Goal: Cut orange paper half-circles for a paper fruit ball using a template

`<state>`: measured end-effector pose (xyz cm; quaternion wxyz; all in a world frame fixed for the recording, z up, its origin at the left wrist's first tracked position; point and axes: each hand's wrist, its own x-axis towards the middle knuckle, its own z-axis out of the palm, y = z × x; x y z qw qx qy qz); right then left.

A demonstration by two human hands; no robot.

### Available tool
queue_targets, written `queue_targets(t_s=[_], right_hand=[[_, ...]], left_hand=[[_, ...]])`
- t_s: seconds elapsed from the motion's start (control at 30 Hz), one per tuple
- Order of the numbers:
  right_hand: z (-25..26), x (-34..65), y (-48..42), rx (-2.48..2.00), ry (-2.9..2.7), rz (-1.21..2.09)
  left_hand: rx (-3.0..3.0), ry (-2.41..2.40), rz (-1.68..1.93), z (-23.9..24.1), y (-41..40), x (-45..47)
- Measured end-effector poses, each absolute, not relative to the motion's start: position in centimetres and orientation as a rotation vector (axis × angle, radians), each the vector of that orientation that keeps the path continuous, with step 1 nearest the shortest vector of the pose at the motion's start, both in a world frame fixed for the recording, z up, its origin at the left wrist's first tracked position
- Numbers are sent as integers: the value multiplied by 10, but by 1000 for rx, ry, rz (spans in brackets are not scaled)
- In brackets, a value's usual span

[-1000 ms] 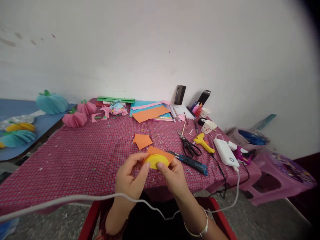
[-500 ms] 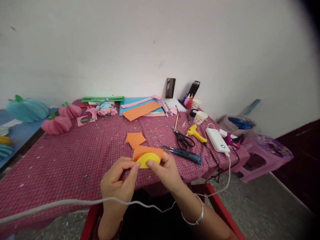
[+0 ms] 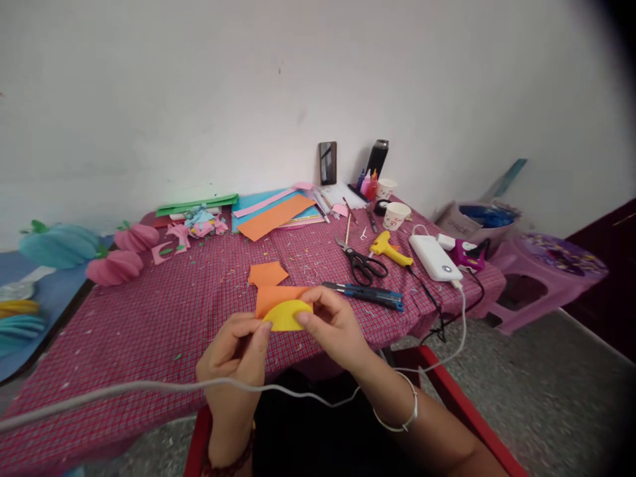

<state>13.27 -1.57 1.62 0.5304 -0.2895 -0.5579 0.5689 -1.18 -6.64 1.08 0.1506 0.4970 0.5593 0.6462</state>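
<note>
Between my two hands is a yellow paper half-circle [image 3: 287, 316], curved edge up. My left hand [image 3: 237, 354] pinches its left corner between thumb and fingertips. At the other end, the thumb of my right hand [image 3: 340, 331] presses on the front, with the fingers curled behind. A piece of orange paper [image 3: 278, 295] shows right behind the yellow one; whether my fingers also grip it is hidden. Farther back, a cut orange paper piece [image 3: 268, 273] lies on the checked tablecloth [image 3: 149, 318].
To the right lie a blue utility knife [image 3: 365, 295], black scissors [image 3: 365, 265], a yellow glue gun [image 3: 390, 248] and a white power bank [image 3: 434, 257]. A white cable [image 3: 149, 385] crosses in front of my wrists. Paper pumpkins [image 3: 114, 266] stand left; coloured sheets [image 3: 275, 217] lie at the back.
My right fingers have come up over the orange paper's right edge, and the yellow paper has tilted slightly. The whole view has shifted a little as the head turned.
</note>
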Motion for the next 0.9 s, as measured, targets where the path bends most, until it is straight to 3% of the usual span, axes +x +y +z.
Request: queue_targets(t_s=[0.9], right_hand=[[12,135,-10,-891,-1307,1235]], left_hand=[[1166,1363,1823,11,-55,-7]])
